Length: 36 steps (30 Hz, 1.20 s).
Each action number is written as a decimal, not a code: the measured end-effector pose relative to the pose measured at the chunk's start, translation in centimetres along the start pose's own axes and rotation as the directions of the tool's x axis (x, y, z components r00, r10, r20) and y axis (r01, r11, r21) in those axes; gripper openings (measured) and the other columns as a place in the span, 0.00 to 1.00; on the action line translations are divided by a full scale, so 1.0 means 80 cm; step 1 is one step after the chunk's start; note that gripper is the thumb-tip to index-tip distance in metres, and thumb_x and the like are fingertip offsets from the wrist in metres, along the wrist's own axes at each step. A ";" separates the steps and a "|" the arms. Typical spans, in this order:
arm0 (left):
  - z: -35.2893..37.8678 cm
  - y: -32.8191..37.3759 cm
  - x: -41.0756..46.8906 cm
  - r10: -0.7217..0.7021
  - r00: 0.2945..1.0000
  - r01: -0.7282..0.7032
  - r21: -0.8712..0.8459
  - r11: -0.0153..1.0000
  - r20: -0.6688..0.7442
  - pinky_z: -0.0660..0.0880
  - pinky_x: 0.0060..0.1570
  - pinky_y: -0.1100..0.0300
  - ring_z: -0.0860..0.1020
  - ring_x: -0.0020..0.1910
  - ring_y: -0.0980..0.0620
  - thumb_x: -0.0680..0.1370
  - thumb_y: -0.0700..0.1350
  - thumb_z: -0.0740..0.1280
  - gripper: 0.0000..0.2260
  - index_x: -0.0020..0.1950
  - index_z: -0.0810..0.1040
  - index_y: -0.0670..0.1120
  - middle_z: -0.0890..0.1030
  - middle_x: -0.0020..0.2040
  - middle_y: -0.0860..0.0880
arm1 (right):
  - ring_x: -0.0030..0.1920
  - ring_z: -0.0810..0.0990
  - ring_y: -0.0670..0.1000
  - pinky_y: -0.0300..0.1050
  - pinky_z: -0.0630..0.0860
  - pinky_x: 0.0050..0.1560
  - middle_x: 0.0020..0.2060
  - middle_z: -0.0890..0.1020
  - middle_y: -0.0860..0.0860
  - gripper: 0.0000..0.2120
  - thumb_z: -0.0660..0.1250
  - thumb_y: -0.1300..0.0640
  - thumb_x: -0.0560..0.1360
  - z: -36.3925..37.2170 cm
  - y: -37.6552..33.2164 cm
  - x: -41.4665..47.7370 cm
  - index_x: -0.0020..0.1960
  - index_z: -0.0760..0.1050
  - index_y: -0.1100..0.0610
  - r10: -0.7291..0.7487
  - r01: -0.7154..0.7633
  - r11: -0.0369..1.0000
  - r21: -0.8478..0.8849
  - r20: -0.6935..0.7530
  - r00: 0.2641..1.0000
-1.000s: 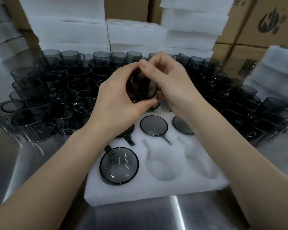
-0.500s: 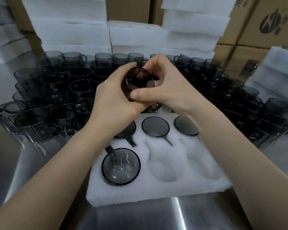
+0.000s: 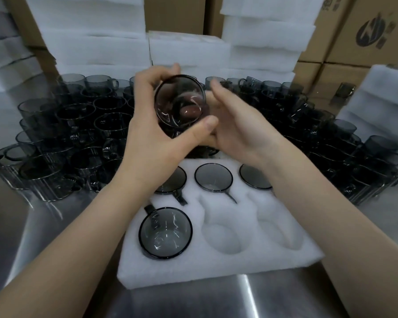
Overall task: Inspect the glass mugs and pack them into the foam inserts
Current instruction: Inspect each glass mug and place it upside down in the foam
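Mug (image 3: 179,102) above far edge of insert (image 3: 216,267), now tipped mouth toward viewer. Left hand (image 3: 152,134) alone grips it; right hand (image 3: 237,127) has let go, fingers slack beside. Inspection likely ending; two pockets (image 3: 221,237) vacant.

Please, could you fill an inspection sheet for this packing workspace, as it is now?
Surface: steel table, reflective.
Job's things: foam insert holds four mugs; two front pockets are empty; one glass mug is held up.
Clutter: many loose mugs crowd both sides.
Grippers: left hand grips the glass mug; right hand is beside it, fingers fairly straight.
Cables: nothing seen.
Surroundings: foam stacks and cardboard boxes behind.
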<state>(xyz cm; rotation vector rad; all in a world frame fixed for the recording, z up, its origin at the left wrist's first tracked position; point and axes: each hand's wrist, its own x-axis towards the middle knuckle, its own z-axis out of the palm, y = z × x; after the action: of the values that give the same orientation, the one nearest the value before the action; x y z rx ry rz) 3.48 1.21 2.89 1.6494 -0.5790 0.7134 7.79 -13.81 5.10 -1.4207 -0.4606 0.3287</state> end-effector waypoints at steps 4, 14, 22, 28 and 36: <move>-0.004 -0.003 0.003 0.002 1.000 -0.002 -0.081 0.997 0.001 0.68 0.65 0.65 0.69 0.67 0.64 0.73 0.46 0.71 0.26 0.64 0.61 0.46 0.67 0.69 0.46 | 0.62 0.74 0.58 0.56 0.70 0.67 0.63 0.74 0.58 0.18 0.54 0.51 0.81 -0.003 0.005 -0.004 0.68 0.69 0.57 0.018 -0.055 0.989 0.134 0.264 0.964; -0.004 -0.005 0.005 -0.152 0.986 0.159 0.128 0.979 -0.063 0.74 0.62 0.53 0.75 0.63 0.54 0.64 0.49 0.76 0.27 0.61 0.72 0.57 0.78 0.60 0.54 | 0.57 0.75 0.56 0.47 0.72 0.57 0.56 0.78 0.57 0.22 0.63 0.65 0.74 -0.009 -0.005 -0.006 0.68 0.70 0.61 -0.285 0.282 0.958 0.059 0.047 0.957; -0.004 -0.009 0.005 -0.155 0.988 0.144 0.356 0.923 0.002 0.65 0.51 0.78 0.69 0.57 0.60 0.65 0.48 0.78 0.26 0.62 0.78 0.58 0.77 0.51 0.58 | 0.46 0.77 0.58 0.62 0.76 0.52 0.47 0.77 0.51 0.22 0.78 0.60 0.64 -0.002 -0.013 -0.016 0.54 0.73 0.51 -0.389 0.369 0.811 -0.453 0.053 0.920; 0.002 -0.007 0.001 -0.036 0.999 0.018 0.412 0.911 0.035 0.63 0.51 0.81 0.70 0.50 0.57 0.64 0.45 0.80 0.29 0.62 0.75 0.60 0.70 0.45 0.73 | 0.37 0.76 0.47 0.42 0.75 0.38 0.34 0.77 0.46 0.10 0.73 0.57 0.72 0.016 -0.008 -0.010 0.40 0.72 0.53 -0.521 0.403 0.794 -0.454 -0.168 0.837; -0.003 -0.008 0.004 -0.120 0.993 0.107 0.351 0.930 0.014 0.65 0.52 0.77 0.71 0.53 0.64 0.64 0.56 0.74 0.29 0.64 0.73 0.61 0.77 0.52 0.57 | 0.48 0.82 0.48 0.38 0.77 0.47 0.47 0.84 0.52 0.11 0.56 0.67 0.81 -0.009 -0.010 -0.009 0.58 0.76 0.62 -0.309 0.308 0.951 0.029 0.013 0.951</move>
<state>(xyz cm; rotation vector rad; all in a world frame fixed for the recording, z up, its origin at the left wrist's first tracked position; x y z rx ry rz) 4.11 1.60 2.72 2.0123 -0.3910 0.7326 7.49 -14.89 5.78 -1.2970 -0.6809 0.0934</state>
